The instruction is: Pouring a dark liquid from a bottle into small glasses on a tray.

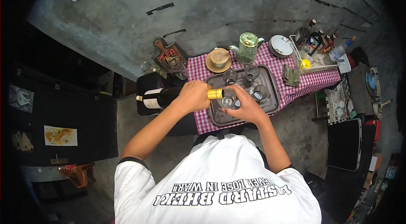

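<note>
My left hand (pixel 197 96) is closed around the neck of a dark wine bottle (pixel 169 96) with gold foil. The bottle lies nearly level in the picture, its mouth at the rim of a clear drinking glass (pixel 227 98). That glass is in my right hand (pixel 242 103), fingers on its far side and thumb on the near side. Whether liquid flows cannot be made out. Below is a brown serving tray (pixel 273 79) bearing several glasses, among them a glass (pixel 230 77), a taller glass (pixel 251 75) and a glass mug (pixel 260 92).
A red checked tablecloth (pixel 201 122) lies under the tray. Behind stand a lidded cup (pixel 219 57) on a saucer, a green teapot (pixel 247 49) and stacked plates (pixel 281 45). Rightward are a folded cloth (pixel 291 75) and a basket (pixel 318 69) of bottles; leftward, a wooden board (pixel 169 53) and glass jars.
</note>
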`<state>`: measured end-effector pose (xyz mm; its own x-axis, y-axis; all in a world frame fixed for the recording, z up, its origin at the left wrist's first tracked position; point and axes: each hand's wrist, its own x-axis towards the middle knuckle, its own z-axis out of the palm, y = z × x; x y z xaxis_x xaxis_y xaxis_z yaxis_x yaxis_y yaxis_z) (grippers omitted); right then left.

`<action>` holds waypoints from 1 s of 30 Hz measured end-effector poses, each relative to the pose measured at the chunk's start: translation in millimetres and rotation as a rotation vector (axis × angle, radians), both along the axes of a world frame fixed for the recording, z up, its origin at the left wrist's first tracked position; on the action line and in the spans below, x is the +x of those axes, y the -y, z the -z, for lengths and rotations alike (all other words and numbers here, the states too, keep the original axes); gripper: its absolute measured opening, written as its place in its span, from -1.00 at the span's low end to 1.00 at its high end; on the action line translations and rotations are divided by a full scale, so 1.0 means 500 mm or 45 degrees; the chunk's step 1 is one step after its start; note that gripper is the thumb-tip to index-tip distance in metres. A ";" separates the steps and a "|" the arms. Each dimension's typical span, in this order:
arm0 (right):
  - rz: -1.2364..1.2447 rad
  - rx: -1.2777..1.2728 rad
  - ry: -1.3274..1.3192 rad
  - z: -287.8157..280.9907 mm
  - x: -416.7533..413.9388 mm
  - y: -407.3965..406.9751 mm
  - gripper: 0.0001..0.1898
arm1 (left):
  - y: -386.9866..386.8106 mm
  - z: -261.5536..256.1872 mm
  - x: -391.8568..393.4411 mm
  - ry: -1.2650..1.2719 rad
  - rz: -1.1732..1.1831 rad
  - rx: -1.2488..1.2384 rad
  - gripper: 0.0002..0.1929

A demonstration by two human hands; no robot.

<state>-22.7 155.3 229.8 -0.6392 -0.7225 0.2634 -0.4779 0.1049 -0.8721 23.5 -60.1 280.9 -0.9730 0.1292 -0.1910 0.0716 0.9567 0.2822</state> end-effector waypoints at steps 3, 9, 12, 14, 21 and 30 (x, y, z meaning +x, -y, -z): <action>0.021 0.030 -0.009 0.002 0.000 -0.004 -0.38 | -0.003 0.015 -0.004 -0.002 -0.009 -0.022 -0.79; 0.053 0.080 0.022 0.014 -0.002 -0.006 -0.36 | -0.009 0.012 -0.018 0.115 -0.018 -0.047 -0.78; 0.044 0.121 0.084 0.024 -0.008 -0.007 -0.32 | -0.009 0.020 -0.021 0.137 -0.018 -0.061 -0.77; 0.030 0.169 0.135 0.030 -0.013 -0.008 -0.29 | -0.011 0.024 -0.020 0.128 -0.025 -0.060 -0.80; 0.031 0.150 0.107 0.036 -0.021 -0.005 -0.29 | -0.015 0.022 -0.022 0.159 -0.051 -0.077 -0.81; 0.051 0.194 0.134 0.046 -0.020 -0.005 -0.29 | -0.013 0.046 -0.020 0.172 -0.040 -0.111 -0.79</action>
